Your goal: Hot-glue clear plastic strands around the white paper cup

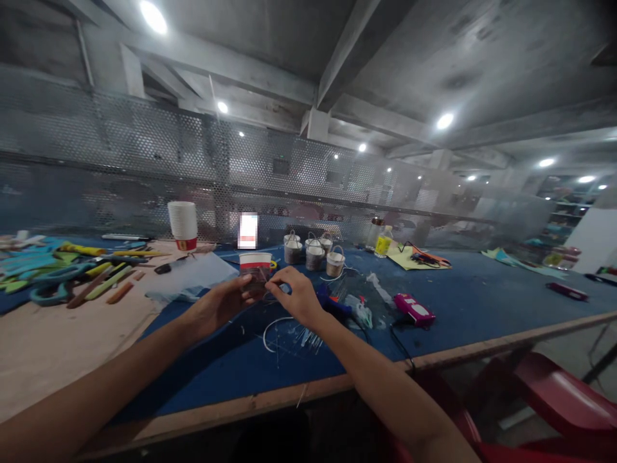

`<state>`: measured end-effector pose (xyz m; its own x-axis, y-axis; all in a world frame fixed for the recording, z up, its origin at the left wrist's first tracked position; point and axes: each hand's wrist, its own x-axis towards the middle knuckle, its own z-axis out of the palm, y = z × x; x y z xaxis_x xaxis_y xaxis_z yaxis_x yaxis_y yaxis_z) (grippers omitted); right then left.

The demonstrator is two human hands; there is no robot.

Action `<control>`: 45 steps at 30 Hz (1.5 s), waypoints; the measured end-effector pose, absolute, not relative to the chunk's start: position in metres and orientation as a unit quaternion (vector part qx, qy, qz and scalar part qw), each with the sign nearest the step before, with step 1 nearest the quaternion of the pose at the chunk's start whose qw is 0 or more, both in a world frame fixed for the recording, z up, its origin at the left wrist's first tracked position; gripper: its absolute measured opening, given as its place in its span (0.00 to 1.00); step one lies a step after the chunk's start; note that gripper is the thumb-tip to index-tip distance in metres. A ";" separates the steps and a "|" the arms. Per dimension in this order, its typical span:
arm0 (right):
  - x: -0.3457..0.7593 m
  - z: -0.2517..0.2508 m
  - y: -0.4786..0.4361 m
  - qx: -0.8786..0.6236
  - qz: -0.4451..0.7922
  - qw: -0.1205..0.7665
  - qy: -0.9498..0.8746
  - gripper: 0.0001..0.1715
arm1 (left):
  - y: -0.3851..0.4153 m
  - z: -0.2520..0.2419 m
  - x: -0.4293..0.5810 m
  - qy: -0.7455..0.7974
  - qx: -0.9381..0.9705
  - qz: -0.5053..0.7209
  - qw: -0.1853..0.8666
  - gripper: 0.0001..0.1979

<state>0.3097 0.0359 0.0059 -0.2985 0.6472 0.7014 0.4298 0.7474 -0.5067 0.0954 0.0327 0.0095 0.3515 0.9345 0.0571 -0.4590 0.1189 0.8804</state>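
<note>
My left hand (235, 296) is curled partway closed around the lower part of a paper cup (255, 265), white at the rim and red below it, with something brown covering its lower wall. I hold this cup upright, to the left of the four small pails (315, 256) and a little nearer to me than they are. My right hand (301, 297) is in front of the pails, thumb and forefinger brought together in a pinch at the cup's right side; I cannot tell whether a thin piece is caught between those tips. A dark blue glue gun (337, 305) lies on my side of the pails, just beside my right hand, and closer to me are clear sticks (310, 339) and a looped white cord (266, 334). To the right of the pails stand a yellow bottle (384, 243) and a dark-lidded jar (374, 235), with a magenta box (414, 310) to their right and nearer me. Well to the left of the pails are a stack of cups (183, 220) and teal-handled scissors (51, 292).
</note>
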 end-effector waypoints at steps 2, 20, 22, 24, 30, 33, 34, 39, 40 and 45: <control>0.309 0.005 0.034 -0.339 0.089 0.462 -0.815 0.15 | 0.034 0.009 0.094 0.267 0.438 0.494 0.702 0.13; 0.404 0.004 0.005 -0.677 -0.075 0.118 -0.723 0.19 | 0.035 0.012 0.087 0.257 0.392 0.514 0.718 0.09; 0.406 0.003 0.000 -0.681 -0.076 0.100 -0.721 0.20 | 0.036 0.010 0.087 0.261 0.390 0.518 0.715 0.09; 0.407 0.006 -0.005 -0.682 -0.070 0.087 -0.723 0.22 | 0.037 0.009 0.086 0.265 0.391 0.518 0.713 0.10; 0.412 0.010 -0.014 -0.685 -0.085 0.041 -0.722 0.24 | 0.037 0.009 0.087 0.269 0.393 0.510 0.716 0.18; 0.410 0.003 -0.013 -0.684 -0.096 0.038 -0.722 0.19 | 0.031 0.011 0.089 0.269 0.397 0.503 0.719 0.19; 0.409 0.000 -0.011 -0.683 -0.099 0.042 -0.723 0.18 | 0.029 0.011 0.089 0.269 0.400 0.498 0.721 0.17; 0.410 -0.008 -0.007 -0.695 -0.101 0.105 -0.704 0.21 | 0.020 0.011 0.089 0.282 0.415 0.502 0.704 0.10; 0.413 -0.008 -0.007 -0.693 -0.082 0.151 -0.700 0.23 | 0.020 0.010 0.089 0.285 0.416 0.507 0.699 0.08; 0.422 0.005 -0.007 -0.563 0.085 0.455 -0.685 0.24 | 0.023 0.005 0.090 0.292 0.428 0.515 0.683 0.10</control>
